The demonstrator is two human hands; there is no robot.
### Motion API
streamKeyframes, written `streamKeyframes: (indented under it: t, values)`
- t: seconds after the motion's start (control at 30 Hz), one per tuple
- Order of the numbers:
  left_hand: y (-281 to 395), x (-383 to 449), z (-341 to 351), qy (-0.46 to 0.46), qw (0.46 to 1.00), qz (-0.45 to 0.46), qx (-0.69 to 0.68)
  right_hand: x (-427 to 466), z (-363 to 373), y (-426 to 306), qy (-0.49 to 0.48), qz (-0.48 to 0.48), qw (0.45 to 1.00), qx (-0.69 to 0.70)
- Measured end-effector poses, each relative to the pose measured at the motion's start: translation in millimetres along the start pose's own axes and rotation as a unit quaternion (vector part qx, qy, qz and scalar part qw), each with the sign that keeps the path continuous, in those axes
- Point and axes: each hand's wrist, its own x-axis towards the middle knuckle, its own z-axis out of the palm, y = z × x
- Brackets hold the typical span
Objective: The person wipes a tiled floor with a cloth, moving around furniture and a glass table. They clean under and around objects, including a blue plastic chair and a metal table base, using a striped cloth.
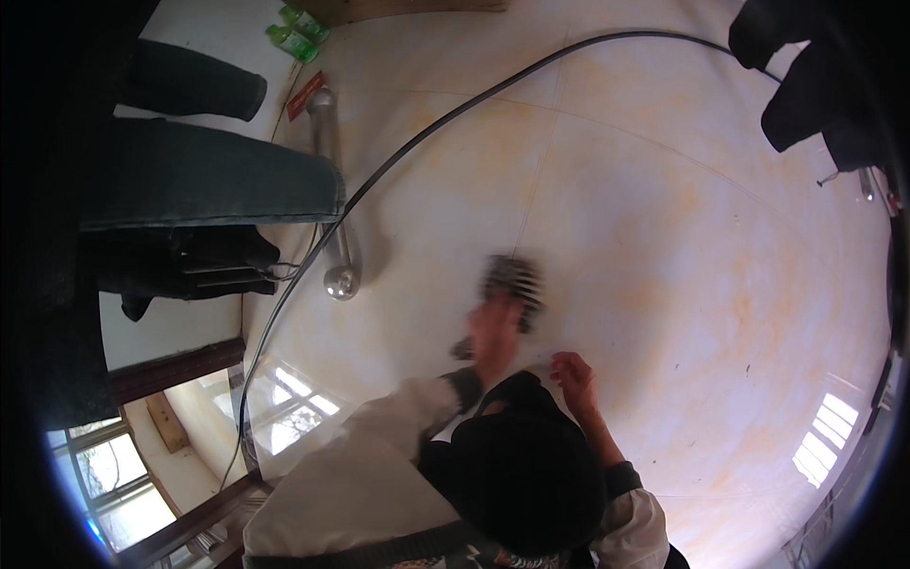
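Observation:
My left hand (494, 338), blurred, presses a dark cloth with white stripes (517, 288) against the pale, yellow-mottled floor (640, 235). The cloth is blurred too, and a small dark part shows beside my wrist. To its right, my right hand (574, 377) is just above or on the floor, its fingers loosely curled. Nothing shows in it, though its palm is hidden. Pale jacket sleeves with dark ribbed cuffs cover my arms. Between them a rounded black shape (526, 476), apparently my bent knee in dark trousers, blocks part of the floor.
A long black cable or hose (455, 117) arcs across the floor. At left, jeans (227, 171) and dark garments hang above a shiny metal bar with ball ends (341, 283). Green bottles (295, 39) stand farther back. More dark clothing (817, 107) hangs at upper right.

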Motion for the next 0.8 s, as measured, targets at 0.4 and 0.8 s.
streamKeyframes:
  t: [0.4, 0.8]
  values:
    - [-252.5, 132.6, -110.1, -0.037, 0.985, -0.152, 0.068, 2.9, -2.7, -19.0, 0.038, 0.007, 0.995, 0.090]
    - [59.2, -3.8, 36.4, 0.041, 0.936, -0.070, -0.342, -2.6, 13.3, -32.1, 0.182, 0.067, 0.966, 0.171]
